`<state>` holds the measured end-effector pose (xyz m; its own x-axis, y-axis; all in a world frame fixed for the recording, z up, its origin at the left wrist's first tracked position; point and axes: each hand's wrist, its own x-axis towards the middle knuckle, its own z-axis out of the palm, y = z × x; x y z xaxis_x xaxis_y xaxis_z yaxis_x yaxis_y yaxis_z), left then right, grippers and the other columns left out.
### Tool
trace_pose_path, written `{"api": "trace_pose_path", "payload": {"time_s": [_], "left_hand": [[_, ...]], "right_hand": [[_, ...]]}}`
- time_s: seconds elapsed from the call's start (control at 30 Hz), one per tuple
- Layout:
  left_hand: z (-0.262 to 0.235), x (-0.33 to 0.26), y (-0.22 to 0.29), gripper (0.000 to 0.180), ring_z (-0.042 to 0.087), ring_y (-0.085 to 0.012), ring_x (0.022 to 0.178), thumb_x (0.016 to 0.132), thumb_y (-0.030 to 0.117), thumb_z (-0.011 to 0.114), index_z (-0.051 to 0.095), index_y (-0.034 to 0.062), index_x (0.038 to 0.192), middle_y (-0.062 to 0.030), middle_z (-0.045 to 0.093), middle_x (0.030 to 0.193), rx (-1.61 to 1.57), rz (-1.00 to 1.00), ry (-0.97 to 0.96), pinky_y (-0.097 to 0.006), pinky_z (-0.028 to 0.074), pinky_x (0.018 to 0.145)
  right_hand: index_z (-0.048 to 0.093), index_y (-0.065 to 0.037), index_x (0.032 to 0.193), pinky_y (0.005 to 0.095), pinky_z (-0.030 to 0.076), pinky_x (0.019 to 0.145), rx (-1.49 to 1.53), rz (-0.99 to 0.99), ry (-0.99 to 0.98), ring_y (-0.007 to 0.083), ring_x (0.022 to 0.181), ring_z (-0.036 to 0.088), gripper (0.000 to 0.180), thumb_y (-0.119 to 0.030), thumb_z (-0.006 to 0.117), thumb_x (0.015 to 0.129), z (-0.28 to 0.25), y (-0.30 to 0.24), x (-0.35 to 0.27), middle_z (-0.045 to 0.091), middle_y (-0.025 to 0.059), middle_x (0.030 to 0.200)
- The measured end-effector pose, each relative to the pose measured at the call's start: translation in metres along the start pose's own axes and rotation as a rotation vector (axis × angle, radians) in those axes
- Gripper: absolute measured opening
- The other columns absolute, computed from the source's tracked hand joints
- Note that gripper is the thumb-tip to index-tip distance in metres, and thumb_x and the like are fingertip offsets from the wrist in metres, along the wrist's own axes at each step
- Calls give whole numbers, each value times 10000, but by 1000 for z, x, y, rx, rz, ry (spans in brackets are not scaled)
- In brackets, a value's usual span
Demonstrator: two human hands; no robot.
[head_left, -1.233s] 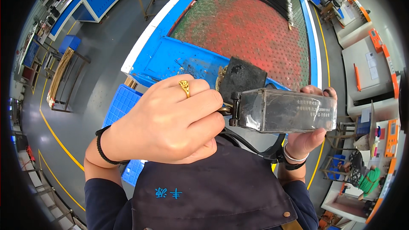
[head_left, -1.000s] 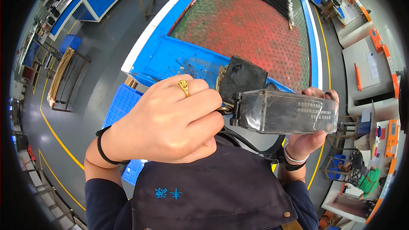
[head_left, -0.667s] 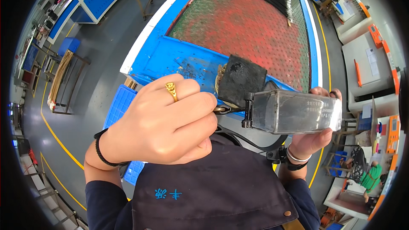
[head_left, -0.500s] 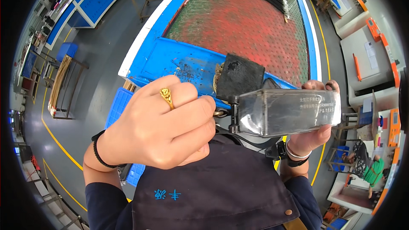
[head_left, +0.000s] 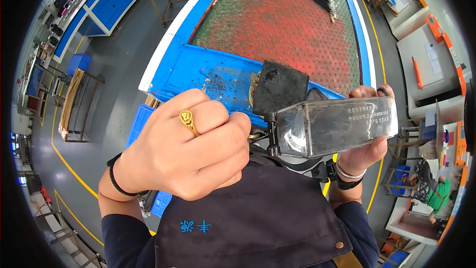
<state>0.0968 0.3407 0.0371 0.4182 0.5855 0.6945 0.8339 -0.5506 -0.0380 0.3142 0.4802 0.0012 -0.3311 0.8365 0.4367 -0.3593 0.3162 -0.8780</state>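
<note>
Left hand (head_left: 186,146): curled into a fist beside a metal loop (head_left: 254,137); fingers hide whatever's inside, so can't tell
Right hand (head_left: 361,159): wrapped round the clear box (head_left: 337,125), thumb below, fingertips above
Box spot: between both hands
Box feel: probably light, stiff, slick, crackable
Box grip: I'd pinch its long edges, right-hand end

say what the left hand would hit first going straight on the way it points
Probably the black fitting on the clear box, just past the small metal piece at the left hand; depth is unclear.
</note>
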Motion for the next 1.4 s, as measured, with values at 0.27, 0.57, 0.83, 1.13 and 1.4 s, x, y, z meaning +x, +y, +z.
{"api": "trace_pose_path", "payload": {"time_s": [0.27, 0.57, 0.83, 1.13, 1.4], "left_hand": [[-1, -9, 0, 164, 510, -213, 594, 480, 58, 595, 574, 16, 637, -95, 589, 787, -26, -72, 9, -310, 406, 498], [-11, -55, -3, 196, 545, -225, 613, 514, 13, 581, 608, 0, 707, -116, 604, 836, -21, -455, 5, -296, 438, 522], [2, -68, 1, 153, 561, -221, 666, 625, 40, 592, 608, -11, 769, -156, 601, 827, -90, -661, 108, -270, 437, 566], [23, -68, 4, 166, 558, -228, 673, 609, 33, 604, 604, -4, 771, -146, 602, 826, -61, -627, 136, -286, 443, 590], [38, -58, -7, 192, 567, -228, 661, 588, 3, 616, 612, -6, 780, -146, 605, 840, -84, -543, 132, -290, 451, 574]], "right_hand": [[315, -64, 1279, 437, 424, 934, 395, -96, 78, 292, 1095, 493, 691, -440, 627, 790, -41, 6, 7, 460, 200, 1191], [349, -58, 1309, 410, 443, 953, 192, 37, 182, 274, 1138, 503, 477, -202, 537, 895, -97, 95, 23, 485, 158, 1223], [387, -11, 1268, 291, 444, 855, -317, 212, 90, 157, 965, 537, 574, -130, 692, 796, -79, 197, -2, 528, 84, 1089], [530, 20, 1174, 453, 285, 1013, -1134, 22, 127, 359, 1187, 392, 426, -242, 591, 843, -146, 197, -44, 460, 177, 1260], [660, -46, 1009, 591, 125, 1050, -1665, 85, -309, 359, 1333, 226, 315, -293, 562, 839, -148, 188, -87, 414, 102, 1359]]}}
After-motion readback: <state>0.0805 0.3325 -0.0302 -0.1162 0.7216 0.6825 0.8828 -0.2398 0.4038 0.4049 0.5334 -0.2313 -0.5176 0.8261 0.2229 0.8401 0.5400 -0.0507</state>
